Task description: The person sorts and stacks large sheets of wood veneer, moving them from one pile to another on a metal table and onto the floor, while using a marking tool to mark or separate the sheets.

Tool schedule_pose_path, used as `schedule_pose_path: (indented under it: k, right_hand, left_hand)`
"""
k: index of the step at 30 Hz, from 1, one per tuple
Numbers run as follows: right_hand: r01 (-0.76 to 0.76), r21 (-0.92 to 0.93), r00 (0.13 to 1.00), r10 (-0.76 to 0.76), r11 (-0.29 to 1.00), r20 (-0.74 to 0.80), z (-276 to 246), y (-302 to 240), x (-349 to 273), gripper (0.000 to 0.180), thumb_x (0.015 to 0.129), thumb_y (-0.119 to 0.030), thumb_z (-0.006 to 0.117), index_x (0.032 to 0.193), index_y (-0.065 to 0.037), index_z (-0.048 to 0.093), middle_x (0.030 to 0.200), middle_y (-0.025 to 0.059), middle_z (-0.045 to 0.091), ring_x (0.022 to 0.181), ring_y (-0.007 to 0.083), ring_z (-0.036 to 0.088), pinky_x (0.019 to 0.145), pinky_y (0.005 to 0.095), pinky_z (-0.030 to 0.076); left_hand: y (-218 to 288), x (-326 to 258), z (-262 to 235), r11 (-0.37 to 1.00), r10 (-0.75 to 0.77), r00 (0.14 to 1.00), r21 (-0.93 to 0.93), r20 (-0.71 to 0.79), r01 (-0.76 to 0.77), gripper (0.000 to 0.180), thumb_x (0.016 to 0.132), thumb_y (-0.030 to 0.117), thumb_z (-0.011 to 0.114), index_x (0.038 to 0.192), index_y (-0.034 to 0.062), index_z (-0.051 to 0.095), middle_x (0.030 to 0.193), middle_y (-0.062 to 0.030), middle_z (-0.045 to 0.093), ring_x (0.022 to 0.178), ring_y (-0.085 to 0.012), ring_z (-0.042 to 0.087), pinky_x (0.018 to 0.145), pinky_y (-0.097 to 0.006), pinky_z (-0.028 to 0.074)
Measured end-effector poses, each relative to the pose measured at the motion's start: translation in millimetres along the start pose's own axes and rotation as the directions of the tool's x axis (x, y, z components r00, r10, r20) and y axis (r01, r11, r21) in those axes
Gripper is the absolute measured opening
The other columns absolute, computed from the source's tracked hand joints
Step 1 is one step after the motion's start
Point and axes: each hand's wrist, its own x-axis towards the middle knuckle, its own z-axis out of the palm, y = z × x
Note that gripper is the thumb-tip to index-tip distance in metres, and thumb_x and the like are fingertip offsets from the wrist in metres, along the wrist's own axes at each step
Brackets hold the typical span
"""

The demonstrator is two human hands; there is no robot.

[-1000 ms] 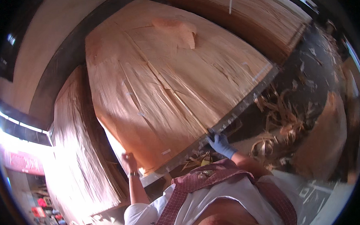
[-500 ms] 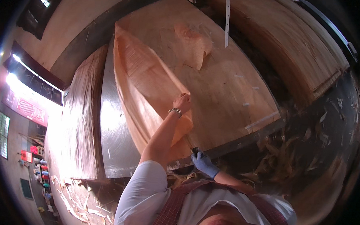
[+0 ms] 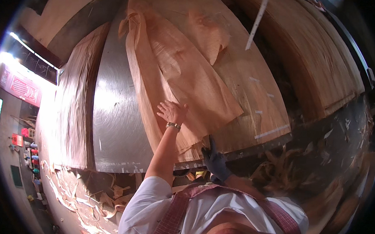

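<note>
My bare left hand (image 3: 172, 112), with a watch on its wrist, lies flat and spread on a thin wood veneer sheet (image 3: 201, 92). The sheet is creased and bunched along its left side, and its right corner lies across the sheets beneath. My gloved right hand (image 3: 217, 162) is at the near edge of the veneer stack (image 3: 254, 124), right of the left hand. Its fingers look bent round something small and dark, partly hidden, that I cannot make out. A torn, curled veneer piece (image 3: 210, 36) rests farther up the stack.
A shiny metal tabletop (image 3: 115, 130) shows left of the stack. Other veneer stacks stand at the left (image 3: 74, 116) and right (image 3: 311, 59). A pale perforated strip (image 3: 257, 21) hangs above the far right side. Veneer scraps (image 3: 277, 165) litter the floor.
My left hand has let go of the veneer's lifted edge and now presses flat, farther left. That edge has come down to the right. The gloved hand stays near the stack's front edge.
</note>
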Motion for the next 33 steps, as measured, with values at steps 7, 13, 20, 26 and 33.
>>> schedule_pose_path:
  k: [7, 13, 20, 26, 33]
  right_hand:
    - [-0.278, 0.524, 0.960, 0.239, 0.805, 0.143, -1.4, -7.1, 78.3, 0.059, 0.093, -0.033, 0.056, 0.143, -0.011, 0.032, 0.103, 0.0257, 0.063, 0.080, 0.0424, 0.064, 0.066, 0.0474, 0.049]
    - [-0.246, 0.563, 0.963, 0.266, 0.789, 0.047, 28.5, 32.0, 89.7, 0.042, 0.090, -0.040, 0.061, 0.119, -0.009, 0.059, 0.080, 0.0131, 0.067, 0.061, 0.0277, 0.063, 0.056, 0.0381, 0.047]
    - [-0.726, 0.687, 0.636, 0.388, 0.008, 0.667, -108.5, 9.4, 119.5, 0.024, 0.089, -0.041, 0.064, 0.081, -0.019, 0.059, 0.054, -0.0055, 0.047, 0.038, 0.0056, 0.039, 0.036, 0.0228, 0.029]
    - [-0.652, 0.718, 0.688, 0.209, -0.244, 0.695, -139.0, 56.3, 101.3, 0.022, 0.088, -0.042, 0.065, 0.091, -0.020, 0.059, 0.055, -0.0039, 0.050, 0.039, 0.0070, 0.042, 0.036, 0.0225, 0.032]
    - [-0.699, 0.707, 0.638, 0.537, 0.102, 0.552, -158.1, 68.3, 93.1, 0.031, 0.084, -0.045, 0.069, 0.086, -0.018, 0.055, 0.056, -0.0045, 0.048, 0.040, 0.0075, 0.041, 0.037, 0.0235, 0.032]
  left_hand:
    - [-29.3, 15.3, -5.5, 0.859, -0.078, 0.981, -0.487, 0.177, 0.156, 0.035, 0.080, 0.041, 0.065, 0.089, 0.0075, 0.070, 0.101, -0.0153, 0.066, 0.097, -0.0321, 0.061, 0.085, -0.046, 0.046]
    - [-110.3, 60.8, 3.9, 0.665, -0.237, 0.971, -0.734, -0.034, 0.137, 0.030, 0.089, 0.026, 0.055, 0.082, -0.0022, 0.060, 0.075, -0.0212, 0.064, 0.070, -0.0283, 0.064, 0.064, -0.041, 0.048]
    - [-291.8, 128.0, -35.3, 0.647, -0.583, 0.803, -0.668, -0.125, 0.367, 0.030, 0.090, 0.020, 0.045, 0.088, -0.0070, 0.059, 0.088, -0.0280, 0.065, 0.080, -0.0426, 0.062, 0.070, -0.047, 0.047]
    - [-391.2, 142.0, -52.0, 0.563, -0.726, 0.672, -0.688, -0.147, 0.458, 0.037, 0.085, 0.022, 0.051, 0.100, -0.0110, 0.059, 0.097, -0.0272, 0.066, 0.086, -0.0357, 0.066, 0.071, -0.042, 0.051]
    - [-380.5, 89.1, -47.8, 0.613, -0.739, 0.670, -0.492, -0.079, 0.618, 0.042, 0.088, 0.024, 0.051, 0.115, -0.0085, 0.051, 0.099, -0.0314, 0.063, 0.094, -0.0439, 0.063, 0.077, -0.048, 0.052]
